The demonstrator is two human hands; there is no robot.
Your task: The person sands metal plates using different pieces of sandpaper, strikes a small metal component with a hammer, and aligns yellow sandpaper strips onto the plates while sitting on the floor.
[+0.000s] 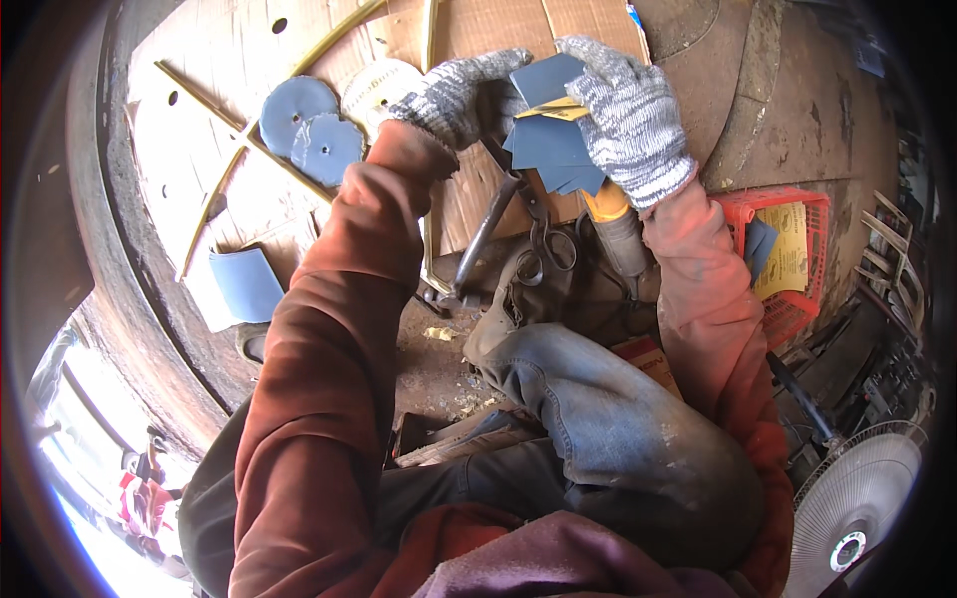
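My right hand [630, 118], in a grey-and-white knitted glove, grips several blue-grey sandpaper sheets [551, 148] with yellow backs, fanned unevenly above the cardboard. At their upper left edge is my gloved left hand [454, 98]. Its forefinger and a lower finger meet the top sheet's edge, which seems held between them; a dark gap shows between these fingers. Below the sheets lie dark-handled shears [541, 231] and a hammer [485, 231]. Close to my right wrist is a yellow-and-grey cylindrical tool [620, 239], partly covered by the hand and sheets.
Two blue round discs [298, 108] and a pale disc [377, 90] lie left on the cardboard [478, 25], among thin yellowish strips [214, 189]. A blue sandpaper stack [246, 284] sits nearer. At right are a red plastic crate [819, 239] and a fan [857, 498].
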